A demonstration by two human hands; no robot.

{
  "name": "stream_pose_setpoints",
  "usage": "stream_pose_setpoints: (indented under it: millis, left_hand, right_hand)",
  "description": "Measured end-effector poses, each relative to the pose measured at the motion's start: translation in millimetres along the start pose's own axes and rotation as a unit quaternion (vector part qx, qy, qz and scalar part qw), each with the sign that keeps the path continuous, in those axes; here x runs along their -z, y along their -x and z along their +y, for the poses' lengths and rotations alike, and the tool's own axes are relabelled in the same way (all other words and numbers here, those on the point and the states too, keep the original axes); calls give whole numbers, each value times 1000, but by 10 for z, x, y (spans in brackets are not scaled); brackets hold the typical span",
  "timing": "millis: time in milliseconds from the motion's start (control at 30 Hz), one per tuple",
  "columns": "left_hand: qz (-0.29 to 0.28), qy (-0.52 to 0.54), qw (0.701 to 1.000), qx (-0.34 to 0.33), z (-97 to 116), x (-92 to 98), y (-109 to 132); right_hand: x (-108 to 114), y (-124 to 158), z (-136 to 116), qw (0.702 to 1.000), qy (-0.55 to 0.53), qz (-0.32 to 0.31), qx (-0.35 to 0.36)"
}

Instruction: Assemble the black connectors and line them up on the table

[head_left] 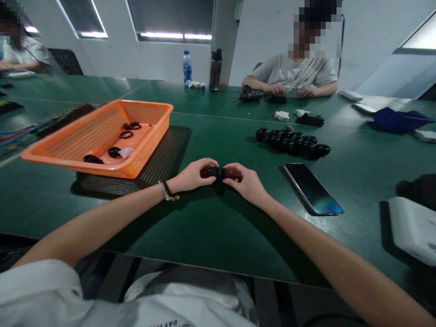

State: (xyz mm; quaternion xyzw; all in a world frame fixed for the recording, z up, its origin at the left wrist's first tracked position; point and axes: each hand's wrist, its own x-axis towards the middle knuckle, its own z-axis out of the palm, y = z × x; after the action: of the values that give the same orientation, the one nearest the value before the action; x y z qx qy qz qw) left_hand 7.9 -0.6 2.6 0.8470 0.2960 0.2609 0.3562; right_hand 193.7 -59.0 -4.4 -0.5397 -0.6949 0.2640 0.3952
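Observation:
Between my two hands, just above the green table [190, 227], is a small black cylindrical part [216, 172]. My left hand [199, 174] pinches its left end with thumb and fingers. On the other end, the thumb and fingers of my right hand [245, 180] are closed as well. The part's exact kind is too small and dark to make out. To the right, beyond my right hand, several round black parts [293, 143] sit grouped in rows. An orange basket [150, 159] at the left holds a few black rings [126, 135] and black pieces [92, 159].
A phone [311, 188] lies right of my right hand, with a white device [413, 229] farther right. Across the table, a person [293, 75] works near a power drill [250, 94]. A water bottle [187, 68] and a dark bottle [215, 70] stand at the back.

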Motion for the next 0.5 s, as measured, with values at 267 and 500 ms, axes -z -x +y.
stream_pose_setpoints:
  millis: [267, 500]
  left_hand:
    - [2, 1, 1000, -5, 7, 4, -4]
    - [0, -4, 1000, -3, -6, 6, 1]
  right_hand:
    - [8, 2, -21, 1000, 14, -5, -11]
    - [11, 1, -23, 999, 30, -7, -13]
